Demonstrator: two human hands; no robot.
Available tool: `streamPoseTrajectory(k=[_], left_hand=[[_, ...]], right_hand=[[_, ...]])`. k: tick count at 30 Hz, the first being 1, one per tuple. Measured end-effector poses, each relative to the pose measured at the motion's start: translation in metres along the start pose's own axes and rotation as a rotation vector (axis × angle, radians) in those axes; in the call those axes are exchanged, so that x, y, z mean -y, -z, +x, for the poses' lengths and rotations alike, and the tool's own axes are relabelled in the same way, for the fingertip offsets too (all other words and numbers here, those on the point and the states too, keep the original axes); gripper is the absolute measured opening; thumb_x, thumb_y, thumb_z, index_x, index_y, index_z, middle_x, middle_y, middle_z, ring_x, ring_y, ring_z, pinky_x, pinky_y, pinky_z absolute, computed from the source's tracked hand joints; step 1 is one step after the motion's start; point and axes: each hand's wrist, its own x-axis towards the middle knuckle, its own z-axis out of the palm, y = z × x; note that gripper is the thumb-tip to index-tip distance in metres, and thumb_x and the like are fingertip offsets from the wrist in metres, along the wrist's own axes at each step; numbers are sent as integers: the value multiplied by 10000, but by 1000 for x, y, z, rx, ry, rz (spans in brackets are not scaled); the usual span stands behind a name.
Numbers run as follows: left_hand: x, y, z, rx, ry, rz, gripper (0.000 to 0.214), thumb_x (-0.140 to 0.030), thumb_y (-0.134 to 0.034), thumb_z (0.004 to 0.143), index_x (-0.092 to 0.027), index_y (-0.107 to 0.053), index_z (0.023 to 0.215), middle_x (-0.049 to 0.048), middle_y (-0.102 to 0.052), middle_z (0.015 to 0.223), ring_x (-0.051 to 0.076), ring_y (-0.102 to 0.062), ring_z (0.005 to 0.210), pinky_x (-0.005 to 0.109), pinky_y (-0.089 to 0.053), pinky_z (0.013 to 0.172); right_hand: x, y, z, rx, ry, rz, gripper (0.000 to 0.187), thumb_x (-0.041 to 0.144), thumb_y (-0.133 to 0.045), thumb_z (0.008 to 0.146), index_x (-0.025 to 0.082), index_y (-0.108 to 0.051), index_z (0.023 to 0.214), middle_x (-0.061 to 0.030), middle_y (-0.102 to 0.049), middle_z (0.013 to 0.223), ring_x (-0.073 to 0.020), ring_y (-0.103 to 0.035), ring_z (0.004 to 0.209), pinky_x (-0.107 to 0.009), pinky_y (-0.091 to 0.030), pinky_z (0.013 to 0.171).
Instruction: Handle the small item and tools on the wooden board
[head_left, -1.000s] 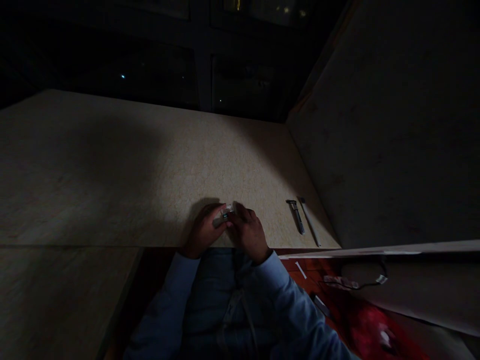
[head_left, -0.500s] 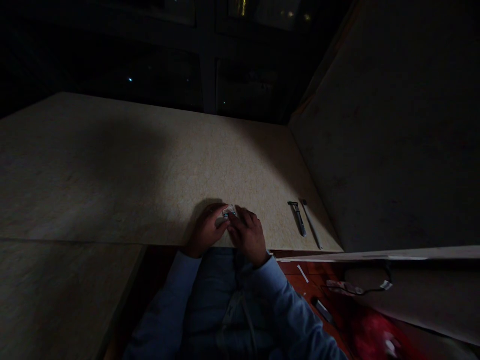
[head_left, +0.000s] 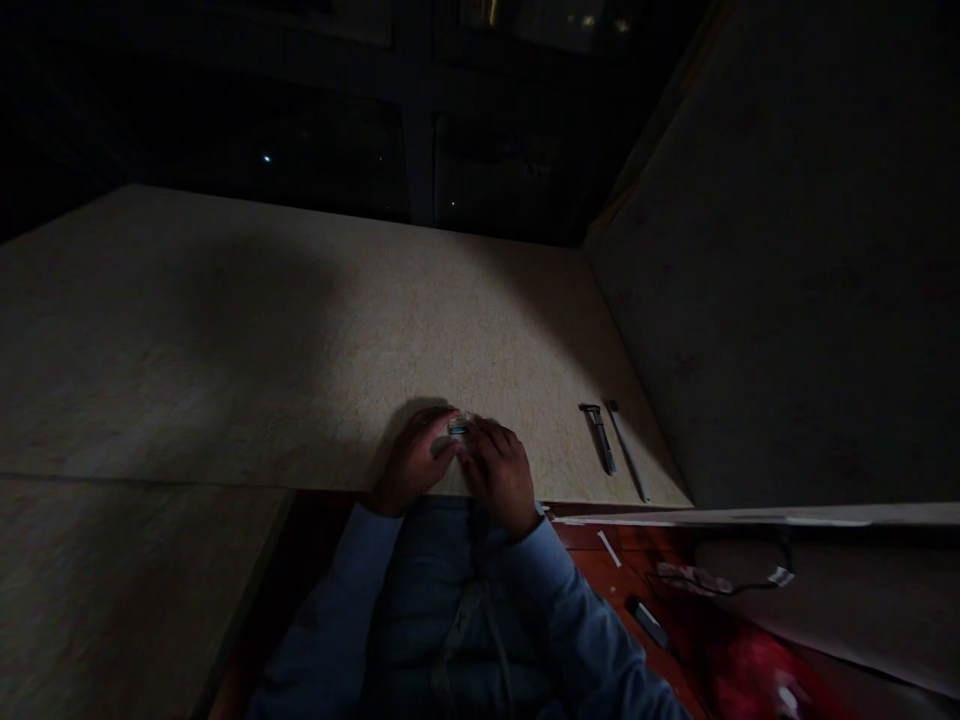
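Observation:
Near the counter's front edge, my left hand (head_left: 412, 456) and my right hand (head_left: 501, 474) meet around a small pale, partly clear piece with a dark teal strip (head_left: 458, 429). My left thumb and fingers pinch it from the left. The fingers of my right hand curl against its right side. Dim light and the fingers hide part of it, so its exact kind cannot be made out. To the right of my hands, a razor (head_left: 601, 440) lies on the counter, and beside it a toothbrush (head_left: 630, 455) with a pale handle.
The stone-patterned counter (head_left: 420, 300) stretches back to a dark window (head_left: 322, 150). A wall (head_left: 765, 300) bounds it on the right. Below lie a white strip (head_left: 609, 549), a dark oblong device (head_left: 648, 622), a cable (head_left: 739, 588) and something red (head_left: 757, 665) on the floor.
My right fingers have drawn back slightly from the front of the small piece, and more of its teal strip shows. Both hands stay in place; the view has shifted slightly.

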Motion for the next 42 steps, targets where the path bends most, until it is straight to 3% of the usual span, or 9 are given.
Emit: streamPoseTrajectory(k=[7,15,19,24,30,36,42], left_hand=[[4,-2,-2,4,-30,13,421,-334,-553,942,-216,-564,1346,109,-626,1313,259,-566,1246,442,-478,1085],[7,-2,-9,-20,-49,73,421,-259,-477,968,-201,-529,1381,117,-602,1360,255,-514,1306,455,-453,1112],[19,15,-20,-60,-9,159,415,-270,-444,973,-210,-535,1374,108,-604,1360,261,-493,1328,476,-440,1121],[50,55,-30,-123,57,280,414,-257,-449,932,-185,-561,1325,118,-599,1363,281,-479,1334,518,-392,1152],[82,96,-30,-89,220,359,456,-183,-463,845,-176,-584,1285,130,-589,1372,295,-491,1334,547,-398,1148],[91,108,-29,-86,284,375,510,-145,-433,825,-180,-575,1314,127,-597,1380,280,-475,1374,538,-386,1163],[88,103,-30,-114,245,356,547,-191,-415,846,-178,-510,1384,134,-543,1455,277,-410,1431,552,-354,1174]], right_hand=[[-1,-2,0,-10,-30,23,451,319,-535,964,118,-540,1368,-163,-638,1306,-312,-529,1220,-489,-465,1042],[-7,-6,-2,-57,-6,56,451,294,-529,953,137,-530,1376,-154,-639,1301,-303,-550,1205,-475,-479,1031],[-9,-6,-3,-63,1,90,427,294,-524,960,139,-554,1356,-152,-651,1282,-292,-560,1194,-464,-481,1032],[-11,-6,-4,-66,-8,137,386,290,-529,955,172,-597,1317,-144,-662,1251,-285,-574,1177,-469,-490,1017],[-14,-8,-5,-90,0,188,397,301,-523,953,187,-602,1325,-138,-668,1248,-281,-585,1167,-471,-500,1003],[-15,-7,-5,-98,16,201,387,297,-516,958,177,-611,1313,-142,-675,1235,-283,-590,1167,-486,-500,1005],[-15,-7,-5,-113,24,203,375,287,-524,952,182,-624,1297,-138,-680,1233,-285,-592,1170,-484,-508,992]])
